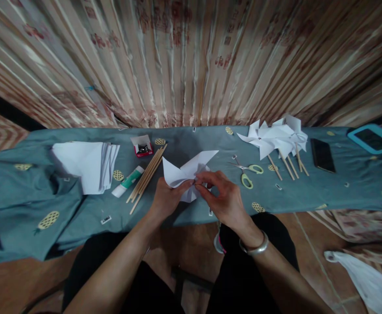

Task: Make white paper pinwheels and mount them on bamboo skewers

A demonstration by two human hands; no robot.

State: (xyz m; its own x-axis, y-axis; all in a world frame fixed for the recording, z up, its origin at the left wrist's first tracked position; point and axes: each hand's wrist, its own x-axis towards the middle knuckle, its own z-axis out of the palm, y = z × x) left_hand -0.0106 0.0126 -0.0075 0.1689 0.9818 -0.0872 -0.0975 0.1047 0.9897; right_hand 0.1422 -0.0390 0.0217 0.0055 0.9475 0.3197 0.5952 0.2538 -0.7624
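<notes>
A white paper pinwheel [199, 162] with folded, upturned blades is held over the middle of the table. My left hand [168, 196] grips it from the left, thumb pressed near its centre. At that centre, the thumb and forefinger of my right hand [222, 196] are pinched together; whatever small thing is between them is too tiny to make out. Green-handled scissors [247, 171] lie part-open just right of my right hand. Left of the pinwheel are several thin wooden sticks [150, 172], a green and white glue stick [127, 181] and a small red box [143, 148] of metal pins or clips.
A stack of white paper [80, 163] lies at the left. Pinwheels on sticks [272, 135] are piled at the back right, beside a dark phone [322, 155] and a blue-framed tablet [374, 138]. A patterned curtain [191, 65] hangs behind the cloth-covered table [308, 192].
</notes>
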